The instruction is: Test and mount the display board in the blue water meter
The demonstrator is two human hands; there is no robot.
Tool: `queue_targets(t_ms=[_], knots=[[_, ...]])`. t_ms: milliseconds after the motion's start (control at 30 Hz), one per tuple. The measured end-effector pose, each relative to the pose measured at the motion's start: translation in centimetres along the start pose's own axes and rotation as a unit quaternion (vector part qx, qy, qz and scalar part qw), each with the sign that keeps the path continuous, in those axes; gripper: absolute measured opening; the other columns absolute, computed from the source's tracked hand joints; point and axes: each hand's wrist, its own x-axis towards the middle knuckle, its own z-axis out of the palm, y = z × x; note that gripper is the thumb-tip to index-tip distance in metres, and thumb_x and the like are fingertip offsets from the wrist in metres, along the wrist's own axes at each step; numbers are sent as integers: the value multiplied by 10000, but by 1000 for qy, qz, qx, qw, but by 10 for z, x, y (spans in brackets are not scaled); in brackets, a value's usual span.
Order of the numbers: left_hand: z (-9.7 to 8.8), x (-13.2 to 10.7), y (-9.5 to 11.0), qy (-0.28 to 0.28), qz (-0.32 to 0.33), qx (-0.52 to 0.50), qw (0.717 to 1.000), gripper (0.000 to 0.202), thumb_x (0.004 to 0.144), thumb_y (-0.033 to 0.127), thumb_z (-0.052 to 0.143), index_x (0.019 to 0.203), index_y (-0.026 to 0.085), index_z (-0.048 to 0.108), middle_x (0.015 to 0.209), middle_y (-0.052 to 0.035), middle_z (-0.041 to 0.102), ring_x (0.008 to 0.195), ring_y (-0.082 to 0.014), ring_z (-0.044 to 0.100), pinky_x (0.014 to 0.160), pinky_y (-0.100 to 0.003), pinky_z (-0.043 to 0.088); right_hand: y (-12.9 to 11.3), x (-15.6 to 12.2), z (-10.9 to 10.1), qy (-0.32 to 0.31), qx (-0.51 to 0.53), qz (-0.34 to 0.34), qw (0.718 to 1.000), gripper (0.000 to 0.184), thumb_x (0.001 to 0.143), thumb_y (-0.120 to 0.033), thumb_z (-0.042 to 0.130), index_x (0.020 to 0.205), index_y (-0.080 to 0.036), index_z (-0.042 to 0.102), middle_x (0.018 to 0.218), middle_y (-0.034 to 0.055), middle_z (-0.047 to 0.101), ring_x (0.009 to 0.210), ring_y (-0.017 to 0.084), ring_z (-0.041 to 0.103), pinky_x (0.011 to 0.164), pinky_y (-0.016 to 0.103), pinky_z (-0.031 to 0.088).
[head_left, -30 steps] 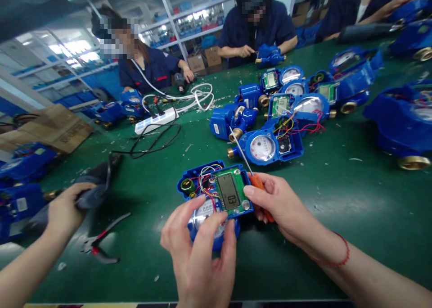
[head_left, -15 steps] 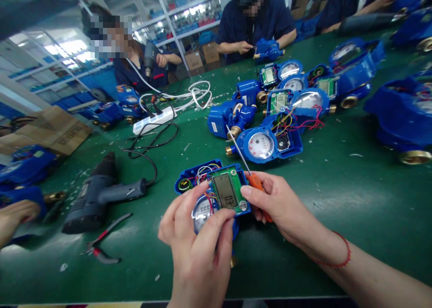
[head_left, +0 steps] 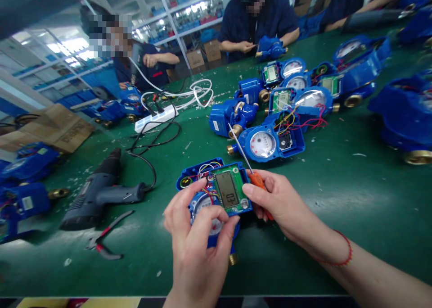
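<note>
A blue water meter (head_left: 195, 169) lies opened in front of me, with coloured wires and a green circuit board (head_left: 240, 184) bearing a grey display. My left hand (head_left: 199, 236) curls over the meter's round dial, with a fingertip at the board's upper left corner and the thumb by its lower edge. In my right hand (head_left: 273, 193) is a screwdriver (head_left: 257, 180) with an orange handle, its thin shaft pointing up and away. The right thumb rests against the board's right edge. Part of the dial is hidden behind my left fingers.
Several blue meters (head_left: 261, 145) stand behind, some with loose wires. To the left lie a heat gun (head_left: 104, 191) and cutting pliers (head_left: 101, 245). A white power strip (head_left: 157, 119) with cables sits further back. Co-workers (head_left: 258, 24) sit across the green table (head_left: 337, 200).
My left thumb and fingers have spread slightly apart, baring more of the dial. A co-worker's hand at the far left has left the view. Another co-worker's heat gun has lowered.
</note>
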Motion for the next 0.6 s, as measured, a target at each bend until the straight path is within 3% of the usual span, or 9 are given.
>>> queue_targets(t_ms=[200,400,600], knots=[[0,-2,1,15,-5,17,1000,175,782,149,716,895,247,624,1290,-85,500,1174,-274,500,927,-428,415,0,0,2,10,5,15,1000,419,717,-503,724,849,-152,537,532,-62,462,393,40,383,345,125,295],[1,-3,2,20,1,22,1000,178,776,137,723,893,237,632,1287,-102,498,1176,-288,489,936,-452,414,0,0,3,12,15,26,999,435,687,-506,737,821,-171,494,514,-67,459,381,48,380,337,132,287],[-1,-1,-2,14,61,26,998,293,761,69,723,954,284,676,1283,-84,488,1180,-288,461,936,-466,402,0,1,3,10,23,23,999,411,700,-495,731,759,-173,481,502,-72,441,369,42,373,329,128,271]])
